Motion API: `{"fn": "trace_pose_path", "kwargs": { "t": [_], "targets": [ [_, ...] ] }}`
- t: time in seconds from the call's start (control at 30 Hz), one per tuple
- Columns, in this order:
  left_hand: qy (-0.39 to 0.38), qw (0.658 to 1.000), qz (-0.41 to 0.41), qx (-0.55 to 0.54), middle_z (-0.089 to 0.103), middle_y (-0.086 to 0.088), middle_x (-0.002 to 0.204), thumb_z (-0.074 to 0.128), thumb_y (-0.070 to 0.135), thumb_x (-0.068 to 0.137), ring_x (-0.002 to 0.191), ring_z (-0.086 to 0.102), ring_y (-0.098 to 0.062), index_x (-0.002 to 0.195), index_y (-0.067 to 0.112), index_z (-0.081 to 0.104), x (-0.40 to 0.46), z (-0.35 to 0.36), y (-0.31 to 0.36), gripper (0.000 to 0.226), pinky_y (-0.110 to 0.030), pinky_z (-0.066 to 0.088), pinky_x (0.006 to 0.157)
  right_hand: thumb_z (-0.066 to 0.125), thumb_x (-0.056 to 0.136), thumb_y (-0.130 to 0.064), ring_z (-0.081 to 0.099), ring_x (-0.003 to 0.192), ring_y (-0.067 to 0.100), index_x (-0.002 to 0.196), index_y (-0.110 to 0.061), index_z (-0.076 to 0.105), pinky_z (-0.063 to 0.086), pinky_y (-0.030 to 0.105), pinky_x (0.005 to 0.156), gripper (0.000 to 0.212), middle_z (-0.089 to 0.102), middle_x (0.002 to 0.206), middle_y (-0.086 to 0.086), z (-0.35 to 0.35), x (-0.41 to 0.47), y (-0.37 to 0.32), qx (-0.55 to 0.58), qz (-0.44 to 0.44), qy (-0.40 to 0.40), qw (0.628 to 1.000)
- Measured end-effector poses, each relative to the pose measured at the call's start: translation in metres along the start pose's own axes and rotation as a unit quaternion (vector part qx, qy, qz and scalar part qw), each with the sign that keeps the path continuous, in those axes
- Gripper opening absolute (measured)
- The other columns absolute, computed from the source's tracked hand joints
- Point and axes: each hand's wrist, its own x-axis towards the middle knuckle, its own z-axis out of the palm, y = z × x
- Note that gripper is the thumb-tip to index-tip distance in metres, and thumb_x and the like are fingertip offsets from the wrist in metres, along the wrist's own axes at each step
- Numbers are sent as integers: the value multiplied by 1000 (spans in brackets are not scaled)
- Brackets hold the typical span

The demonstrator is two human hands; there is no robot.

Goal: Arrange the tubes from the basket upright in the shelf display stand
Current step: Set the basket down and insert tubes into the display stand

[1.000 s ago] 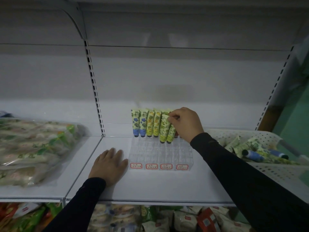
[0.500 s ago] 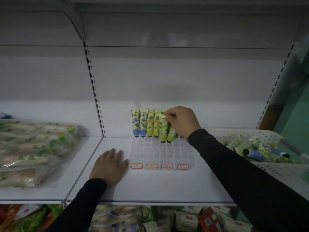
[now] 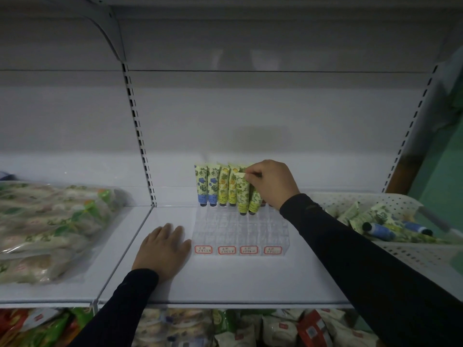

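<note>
Green-patterned tube (image 3: 242, 194) pinched at its flat top edge between thumb and fingertips of the right hand (image 3: 271, 184). It stands cap-down in the clear display stand (image 3: 239, 231), one row nearer the camera than the back row, roughly upright. Just right of the grip and partly under the hand, a second green tube (image 3: 255, 202) leans slightly, cap also down in the stand. Left of the grip, along the back row: two yellow tubes (image 3: 227, 185), then two blue-flowered tubes (image 3: 207, 185), all upright and side by side. Whether more tubes sit behind the hand is hard to say; something dark shows at its lower edge.

Below the grip the stand's nearer cells hold nothing visible; four red-bordered labels (image 3: 238, 249) line its front face. Further left and nearer, the left hand (image 3: 162, 249) lies flat, palm down, on the white shelf (image 3: 225, 279), fingers spread, holding nothing, its edge just beside the stand's left front corner. Well right of the grip, a white perforated basket (image 3: 411, 254) holds loose tubes lying on their sides. Far left, bagged goods (image 3: 50, 229) on the adjoining shelf.
</note>
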Motion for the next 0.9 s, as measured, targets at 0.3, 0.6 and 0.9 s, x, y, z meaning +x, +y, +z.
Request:
{"fn": "trace_pose_path", "kwargs": {
  "t": [0.3,0.6,0.9],
  "targets": [
    [-4,1000,1,13,49,-7,129,1,62,73,120,47,-26,129,19,46,1,1,-1,83,-36,37,103,61,93,-32,54,84,12,109,-15,65,38,19,79,23,57,105,3,-15,-4,14,5,50,95,994],
    [-49,997,-28,-61,29,-6,159,-5,71,67,147,22,-25,151,21,34,0,1,-4,105,-41,15,120,60,94,-24,57,78,16,103,-9,70,40,20,68,20,66,89,-1,-4,-10,30,31,99,21,994],
    [-44,997,-24,-56,30,-6,158,-5,70,69,147,22,-24,151,21,34,2,6,-7,103,-40,15,120,70,89,-23,58,73,8,106,-11,68,37,-3,54,21,65,87,0,-3,-6,30,81,110,45,990]
  ]
}}
